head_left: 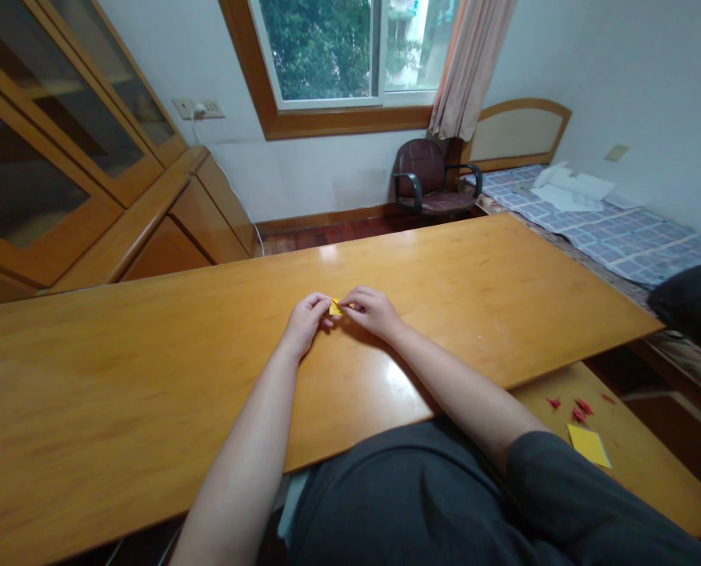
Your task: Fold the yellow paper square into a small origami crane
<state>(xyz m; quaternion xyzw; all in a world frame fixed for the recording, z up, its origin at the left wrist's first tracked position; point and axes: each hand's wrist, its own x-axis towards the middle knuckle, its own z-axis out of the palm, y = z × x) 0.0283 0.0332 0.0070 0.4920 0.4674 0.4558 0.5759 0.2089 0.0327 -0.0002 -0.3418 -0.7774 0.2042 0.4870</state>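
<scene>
A small folded piece of yellow paper (335, 307) lies between both my hands near the middle of a long wooden table (150, 369). My left hand (308, 317) pinches its left side with curled fingers. My right hand (372, 310) pinches its right side, fingers closed over the paper. Both hands rest on the tabletop and most of the paper is hidden by the fingers.
A lower wooden surface at the right holds a yellow paper sheet (588, 445) and several small red folded pieces (578, 409). A dark chair (427, 177) stands under the window, a bed (610, 224) at the right, glass-door cabinets (61, 157) at the left.
</scene>
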